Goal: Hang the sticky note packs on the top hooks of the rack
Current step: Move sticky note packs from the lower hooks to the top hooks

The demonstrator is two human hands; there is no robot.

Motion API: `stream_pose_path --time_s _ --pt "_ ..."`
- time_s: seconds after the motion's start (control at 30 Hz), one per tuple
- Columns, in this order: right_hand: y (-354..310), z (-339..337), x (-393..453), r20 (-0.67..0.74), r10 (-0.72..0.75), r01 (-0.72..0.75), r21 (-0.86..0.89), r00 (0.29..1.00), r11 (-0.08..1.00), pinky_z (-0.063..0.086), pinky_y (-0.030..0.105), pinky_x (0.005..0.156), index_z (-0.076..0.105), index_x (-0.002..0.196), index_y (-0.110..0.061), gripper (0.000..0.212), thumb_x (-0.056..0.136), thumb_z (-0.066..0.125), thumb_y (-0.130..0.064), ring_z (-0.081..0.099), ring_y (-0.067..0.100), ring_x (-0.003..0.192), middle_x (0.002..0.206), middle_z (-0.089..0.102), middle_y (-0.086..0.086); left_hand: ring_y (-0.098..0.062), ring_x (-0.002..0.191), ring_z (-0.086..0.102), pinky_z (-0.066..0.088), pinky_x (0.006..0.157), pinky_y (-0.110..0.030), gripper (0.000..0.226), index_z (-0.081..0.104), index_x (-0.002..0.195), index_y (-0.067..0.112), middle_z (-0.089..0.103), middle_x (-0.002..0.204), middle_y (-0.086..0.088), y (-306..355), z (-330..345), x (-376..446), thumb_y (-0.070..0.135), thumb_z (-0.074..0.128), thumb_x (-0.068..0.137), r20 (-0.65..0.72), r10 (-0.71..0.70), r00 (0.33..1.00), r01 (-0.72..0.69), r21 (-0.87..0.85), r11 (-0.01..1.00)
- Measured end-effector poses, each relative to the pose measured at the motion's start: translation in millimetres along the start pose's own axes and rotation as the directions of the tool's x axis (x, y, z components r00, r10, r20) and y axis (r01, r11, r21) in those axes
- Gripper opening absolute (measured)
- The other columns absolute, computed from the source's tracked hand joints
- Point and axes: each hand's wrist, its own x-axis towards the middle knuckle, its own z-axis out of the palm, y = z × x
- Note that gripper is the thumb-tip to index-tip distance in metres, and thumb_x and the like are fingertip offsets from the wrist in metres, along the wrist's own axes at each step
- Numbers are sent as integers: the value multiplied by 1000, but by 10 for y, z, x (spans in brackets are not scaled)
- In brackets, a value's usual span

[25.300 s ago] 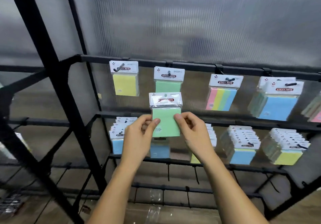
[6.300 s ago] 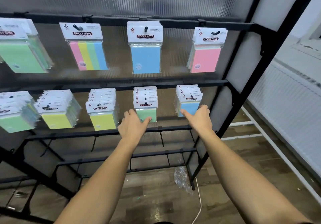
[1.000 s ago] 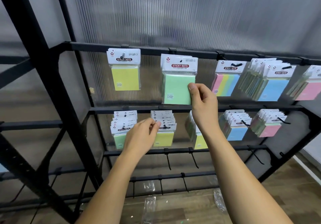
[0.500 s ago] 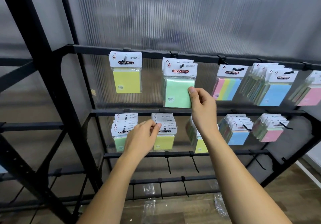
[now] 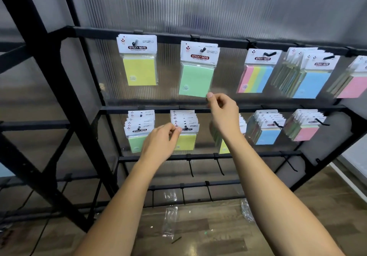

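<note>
The green pack (image 5: 196, 77) is pinched at its corner by the right hand (image 5: 222, 112); it should be let go gently; a yellow pack (image 5: 185, 136) below is pinched by the left hand (image 5: 160, 142).

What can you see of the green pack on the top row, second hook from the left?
The green sticky note pack hangs from a top-rail hook through the hole in its white header card, printed "STICKY NOTE" on a red band. A clear plastic sleeve wraps a pale green pad with small print at its lower left. It hangs tilted, its bottom swung to the right. At least one more header shows behind it. The right hand touches its lower right corner with thumb and fingertip.
</note>
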Motion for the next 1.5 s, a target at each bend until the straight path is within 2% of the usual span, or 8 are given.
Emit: stream_pose_path --time_s 0.17,0.3,0.47,0.63,0.77,0.97,1.27,1.5 --pt "403 18 -311 70 116 -110 -84 991 990 40 25 62 63 79 -21 27 99 54 -38 52 5 62 72 64 -9 -20 86 60 52 73 -35 30 64 93 24 68 91 8 -1 162 -78 48 46 99 15 -54 998 54 28 998" --pt "761 -47 -515 131 181 -146 -238 975 960 45 31 68 65 83 -18 29 97 55 -41 57 13 71 75 66 -5 -20 81 61 52 70 -35 27 60 90 24 66 87 9 -7 305 -105 45 47 99 28 -88 996 86 80 993" --pt "1080 -250 -622 126 304 -211 -475 944 854 41 33 64 51 72 -23 36 97 52 -48 55 22 76 70 55 -6 -20 83 59 47 68 -32 21 56 93 21 64 92 6 -57 461 -132 40 49 98 21 -150 988 145 155 977" --pt "1274 -386 -578 1 381 -302 -606 925 736 49 39 78 57 111 -7 48 95 54 -52 61 33 101 113 61 11 -23 95 60 47 77 -38 36 55 111 15 61 112 -1 -82 583 -127 48 50 97 0 -248 969 243 197 950" --pt "1320 -447 -559 -54 439 -377 -611 897 696 48 45 85 45 126 -2 67 92 58 -57 58 38 112 128 51 17 -28 109 59 41 74 -38 56 49 128 10 55 127 -7 -67 647 -91 55 52 95 1 -297 955 287 247 925" --pt "1415 -515 -468 3 492 -409 -552 870 727 50 46 90 42 131 -2 76 87 63 -61 56 36 117 129 55 16 -30 108 59 38 71 -36 60 49 126 9 56 125 -9 -26 721 -34 59 53 92 23 -321 947 304 260 916" --pt "1464 -542 -473 -3 497 -445 -453 867 773 46 37 76 48 113 -6 56 89 64 -55 60 31 102 109 62 10 -26 79 54 40 70 -35 44 53 101 12 66 97 -6 59 821 -67 55 53 94 -8 -349 937 344 193 919" --pt "1458 -545 -674 -16 451 -428 -351 892 833 45 37 69 49 103 -14 44 93 59 -55 59 22 87 92 59 -3 -24 72 57 40 65 -32 38 51 83 18 67 79 -1 -2 818 -167 55 53 95 -41 -289 956 292 138 946"
